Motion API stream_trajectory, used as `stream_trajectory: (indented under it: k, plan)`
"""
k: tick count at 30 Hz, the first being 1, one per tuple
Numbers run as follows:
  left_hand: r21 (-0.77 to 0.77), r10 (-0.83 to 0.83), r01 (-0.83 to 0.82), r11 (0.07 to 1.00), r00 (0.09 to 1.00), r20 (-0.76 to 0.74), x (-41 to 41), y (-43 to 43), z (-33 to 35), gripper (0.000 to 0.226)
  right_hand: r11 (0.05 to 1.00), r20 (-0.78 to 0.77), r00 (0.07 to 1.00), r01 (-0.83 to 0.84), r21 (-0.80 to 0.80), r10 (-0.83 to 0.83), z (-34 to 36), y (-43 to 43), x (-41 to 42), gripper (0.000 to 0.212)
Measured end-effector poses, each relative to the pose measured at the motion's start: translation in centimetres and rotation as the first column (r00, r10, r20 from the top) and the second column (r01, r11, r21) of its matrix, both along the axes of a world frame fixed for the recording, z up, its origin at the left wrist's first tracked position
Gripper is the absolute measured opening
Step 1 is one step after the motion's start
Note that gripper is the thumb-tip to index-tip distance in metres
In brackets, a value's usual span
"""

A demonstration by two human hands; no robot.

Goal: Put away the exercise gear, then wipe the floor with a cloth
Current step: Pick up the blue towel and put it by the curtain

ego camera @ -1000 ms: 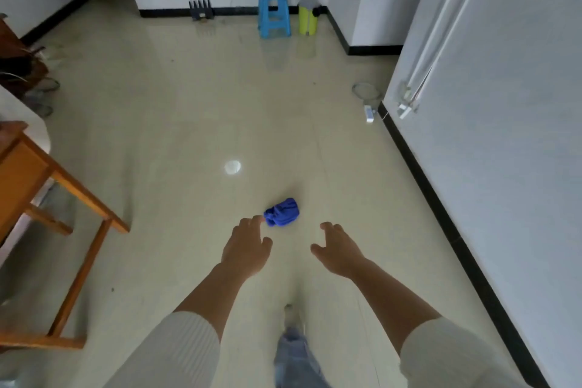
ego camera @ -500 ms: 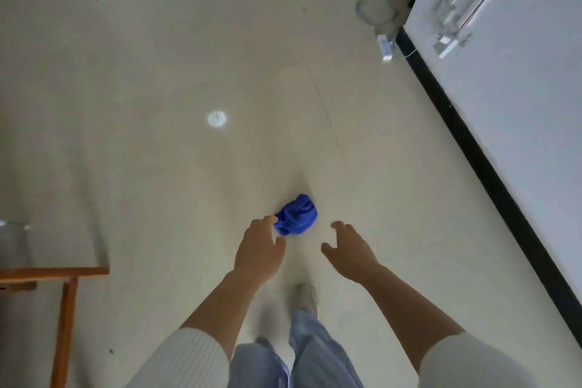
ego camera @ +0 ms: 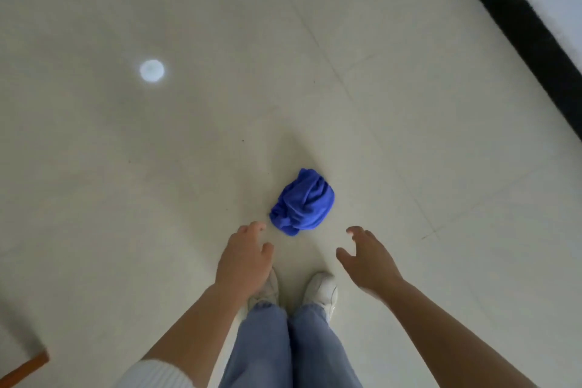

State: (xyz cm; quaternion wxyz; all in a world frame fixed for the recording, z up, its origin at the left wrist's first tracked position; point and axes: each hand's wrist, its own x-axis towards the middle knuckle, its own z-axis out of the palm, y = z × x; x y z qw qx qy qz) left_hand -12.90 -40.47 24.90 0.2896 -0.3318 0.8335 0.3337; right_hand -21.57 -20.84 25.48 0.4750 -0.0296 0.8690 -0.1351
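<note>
Above blue cloth (ego camera: 303, 202), left hand (ego camera: 244, 261) and right hand (ego camera: 370, 258) reaching, fingers spread, empty

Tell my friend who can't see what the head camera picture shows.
A crumpled blue cloth lies on a pale tiled floor, ahead of a person's open left hand and right hand, which reach toward it but do not hold it. Below are white shoes and blue jeans; a black baseboard crosses the upper right.

Dim, soft light; a round lamp glare (ego camera: 151, 70) on the glossy floor (ego camera: 94, 198); slightly blurred.
</note>
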Motion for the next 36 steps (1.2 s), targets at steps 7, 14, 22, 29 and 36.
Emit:
stream_trajectory:
  k: [7,14,22,29,36]
  plan:
    - [0.053,0.01,-0.014,0.999,0.997,0.074,-1.5,0.5,-16.1,0.042,0.992,0.02,0.991,-0.13,-0.007,0.13,-14.4,-1.9,-1.1,0.048]
    - [0.061,0.02,-0.009,0.998,0.986,-0.167,-5.9,0.5,-27.4,0.034,0.969,-0.083,0.967,0.234,-0.084,-0.241,-26.2,-2.7,-4.3,0.041]
    - [0.086,0.068,-0.05,0.995,0.973,-0.22,-8.0,1.6,-22.5,0.021,0.89,-0.102,0.893,0.414,-0.188,-0.437,-22.0,-1.9,-5.9,0.015]
    - [0.094,0.034,-0.004,0.996,0.949,-0.314,-8.9,2.4,-2.9,0.032,0.801,-0.065,0.82,0.535,-0.269,-0.569,-2.6,0.5,-6.2,0.022]
    - [0.177,0.087,-0.011,0.984,0.902,-0.423,-9.2,4.2,21.2,0.027,0.625,-0.098,0.645,0.676,-0.39,-0.758,23.0,3.5,-6.1,0.025]
